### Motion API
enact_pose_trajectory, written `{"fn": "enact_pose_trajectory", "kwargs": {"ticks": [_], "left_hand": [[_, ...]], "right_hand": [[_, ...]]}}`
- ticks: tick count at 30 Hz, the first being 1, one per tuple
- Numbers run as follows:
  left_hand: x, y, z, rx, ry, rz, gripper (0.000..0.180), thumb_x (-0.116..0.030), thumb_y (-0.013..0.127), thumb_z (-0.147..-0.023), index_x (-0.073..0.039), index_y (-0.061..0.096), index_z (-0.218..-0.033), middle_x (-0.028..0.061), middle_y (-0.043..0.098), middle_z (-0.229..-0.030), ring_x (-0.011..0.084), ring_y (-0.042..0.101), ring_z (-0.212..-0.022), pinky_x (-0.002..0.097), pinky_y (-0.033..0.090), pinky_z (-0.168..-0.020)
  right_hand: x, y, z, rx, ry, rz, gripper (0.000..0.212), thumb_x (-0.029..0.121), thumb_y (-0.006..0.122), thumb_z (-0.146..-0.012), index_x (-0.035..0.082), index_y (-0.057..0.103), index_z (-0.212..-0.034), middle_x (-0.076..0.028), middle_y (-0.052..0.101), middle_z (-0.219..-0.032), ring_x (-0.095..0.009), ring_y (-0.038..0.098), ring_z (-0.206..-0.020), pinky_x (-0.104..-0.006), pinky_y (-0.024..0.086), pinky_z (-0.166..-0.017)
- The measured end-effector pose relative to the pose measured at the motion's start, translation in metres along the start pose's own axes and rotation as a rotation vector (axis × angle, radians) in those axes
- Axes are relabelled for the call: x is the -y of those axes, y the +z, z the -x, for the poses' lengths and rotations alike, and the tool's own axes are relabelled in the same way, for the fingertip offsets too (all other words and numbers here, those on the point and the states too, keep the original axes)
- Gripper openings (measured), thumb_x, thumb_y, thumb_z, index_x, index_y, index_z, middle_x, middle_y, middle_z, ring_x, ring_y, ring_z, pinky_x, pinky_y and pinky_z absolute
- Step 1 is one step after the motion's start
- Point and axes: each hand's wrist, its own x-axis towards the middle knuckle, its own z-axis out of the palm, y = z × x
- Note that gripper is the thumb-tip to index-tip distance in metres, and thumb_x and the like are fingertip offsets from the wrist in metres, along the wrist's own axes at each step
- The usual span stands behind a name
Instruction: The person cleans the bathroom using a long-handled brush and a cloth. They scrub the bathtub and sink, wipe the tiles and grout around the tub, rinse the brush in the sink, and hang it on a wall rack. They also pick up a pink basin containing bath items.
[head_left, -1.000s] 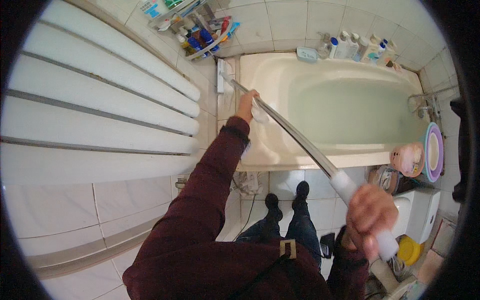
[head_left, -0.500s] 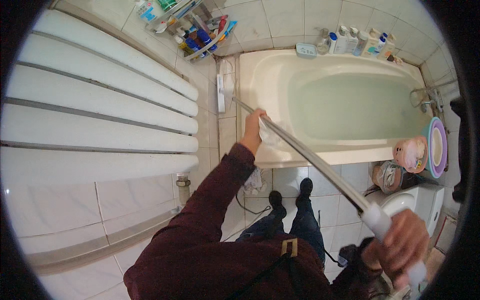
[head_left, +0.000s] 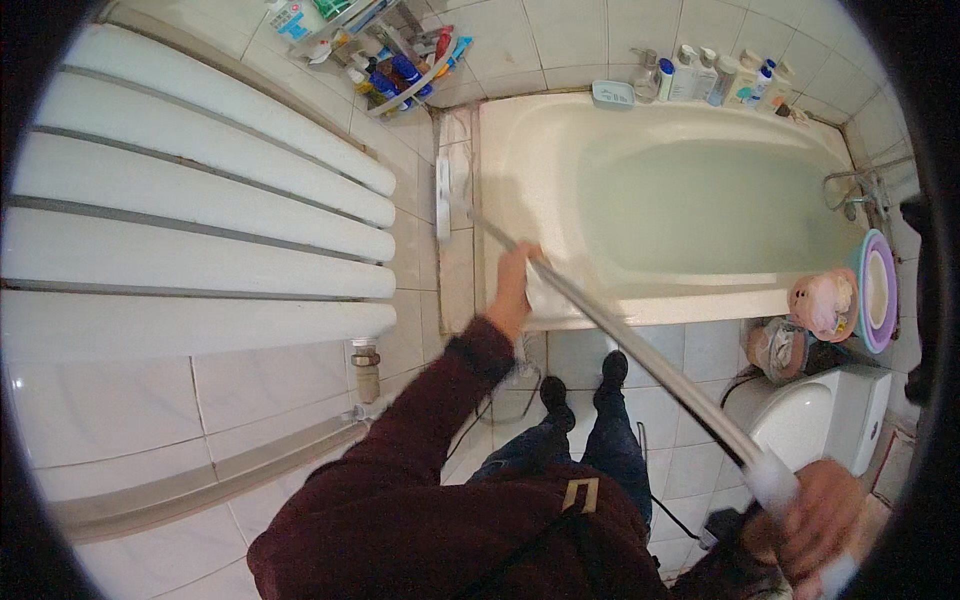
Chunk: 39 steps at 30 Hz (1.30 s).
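I hold a long metal pole (head_left: 640, 350) with both hands. Its flat white head (head_left: 443, 196) lies against the tiled wall at the left end of the white bathtub (head_left: 650, 305). My left hand (head_left: 514, 288) grips the pole partway along, just above the tub's front rim. My right hand (head_left: 815, 518) is closed around the white grip at the pole's near end, at the lower right. Both arms wear dark red sleeves. My dark shoes (head_left: 585, 385) stand on the tiled floor in front of the tub.
A white radiator (head_left: 200, 230) fills the left wall. A corner rack of bottles (head_left: 390, 60) hangs above the tub's end. More bottles (head_left: 715, 80) line the far rim. A white toilet (head_left: 825, 420), stacked basins (head_left: 875, 290) and bags (head_left: 790, 340) sit at the right.
The pole has been drawn back toward me. Its head slid lower on the wall, my left hand came down to the tub's front rim, and my right hand moved down and right.
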Motion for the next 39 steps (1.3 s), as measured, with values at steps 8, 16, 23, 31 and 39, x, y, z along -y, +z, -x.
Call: {"fn": "enact_pose_trajectory", "kwargs": {"ticks": [8, 16, 23, 31, 39], "left_hand": [[-0.026, -0.005, -0.067, 0.092, 0.088, -0.035, 0.014, -0.023, 0.056, -0.074, -0.010, 0.053, -0.069, 0.0017, 0.049, -0.064, 0.0149, 0.049, -0.061, 0.0292, 0.041, -0.055], [-0.031, 0.000, -0.101, 0.200, 0.287, -0.141, 0.013, -0.021, 0.057, -0.075, -0.010, 0.053, -0.075, 0.0017, 0.050, -0.074, 0.0154, 0.051, -0.066, 0.0292, 0.042, -0.060], [0.029, -0.011, 0.070, -0.044, -0.051, 0.075, 0.013, -0.018, 0.054, -0.077, -0.007, 0.053, -0.069, 0.0026, 0.049, -0.062, 0.0150, 0.049, -0.056, 0.0296, 0.042, -0.055], [-0.011, -0.016, -0.042, 0.125, 0.081, 0.043, 0.015, -0.020, 0.056, -0.074, -0.008, 0.051, -0.067, 0.0014, 0.047, -0.063, 0.0146, 0.049, -0.058, 0.0302, 0.041, -0.054], [0.007, -0.015, 0.027, 0.092, 0.099, 0.058, 0.016, -0.023, 0.055, -0.078, -0.009, 0.053, -0.072, 0.0029, 0.052, -0.067, 0.0149, 0.052, -0.062, 0.0311, 0.044, -0.057]], "right_hand": [[-0.045, 0.000, -0.028, 0.246, -0.145, -0.054, 0.035, 0.044, 0.076, -0.064, 0.022, 0.049, -0.061, 0.013, 0.048, -0.052, -0.001, 0.042, -0.043, -0.0145, 0.032, -0.047], [-0.061, 0.019, -0.001, -0.314, -0.019, 0.148, 0.025, 0.019, 0.066, -0.069, 0.016, 0.046, -0.055, 0.006, 0.047, -0.046, -0.008, 0.039, -0.035, -0.0219, 0.028, -0.038], [0.046, -0.011, 0.004, 0.121, -0.159, -0.155, 0.019, 0.020, 0.061, -0.076, 0.016, 0.047, -0.062, 0.006, 0.053, -0.058, -0.005, 0.047, -0.046, -0.0189, 0.035, -0.046], [-0.031, 0.031, 0.007, 0.058, -0.200, 0.104, 0.024, 0.019, 0.055, -0.083, 0.015, 0.046, -0.061, 0.002, 0.059, -0.058, -0.009, 0.051, -0.042, -0.0208, 0.040, -0.045], [0.014, 0.056, 0.010, -0.018, -0.120, 0.023, 0.027, 0.016, 0.064, -0.076, 0.017, 0.044, -0.058, 0.005, 0.054, -0.052, -0.006, 0.049, -0.041, -0.0206, 0.040, -0.044]]}}
